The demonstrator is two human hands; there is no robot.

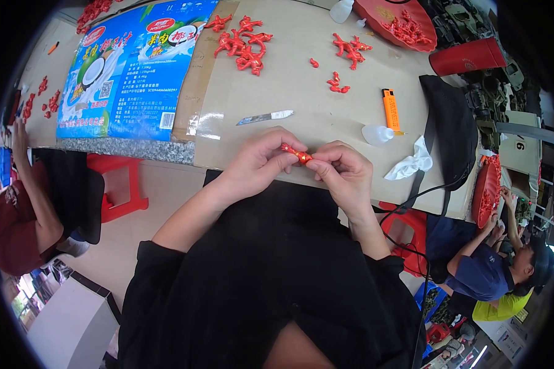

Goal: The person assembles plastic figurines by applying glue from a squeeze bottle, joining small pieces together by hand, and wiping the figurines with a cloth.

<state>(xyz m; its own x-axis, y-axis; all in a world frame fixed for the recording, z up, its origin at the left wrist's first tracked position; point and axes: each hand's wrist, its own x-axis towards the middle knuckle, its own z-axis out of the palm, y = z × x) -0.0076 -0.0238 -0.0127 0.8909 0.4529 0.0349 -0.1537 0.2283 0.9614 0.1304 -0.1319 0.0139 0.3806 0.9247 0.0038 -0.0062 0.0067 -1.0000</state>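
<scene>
Both hands meet above the near edge of the table, pinching a small red figurine piece (pixel 297 154) with gold marks. My left hand (pixel 258 161) grips its left end between thumb and fingers. At its right end, the thumb and fingers of my right hand (pixel 346 173) close on it. Fingers cover part of the piece, so its full shape is hidden. Just beyond the left hand lies a small knife blade (pixel 264 117). Red figurine parts lie farther back: a larger pile (pixel 246 48), a smaller pile (pixel 352 50) and a few loose pieces (pixel 337 83).
On the right are an orange utility knife (pixel 390 111), a small white bottle (pixel 377 134), a crumpled tissue (pixel 410 161) and a black bag (pixel 447 123) with a trailing cable. A red tray (pixel 426 44) and red cup (pixel 468 56) stand behind. Flattened blue cardboard (pixel 129 74) covers the left. People sit at both sides.
</scene>
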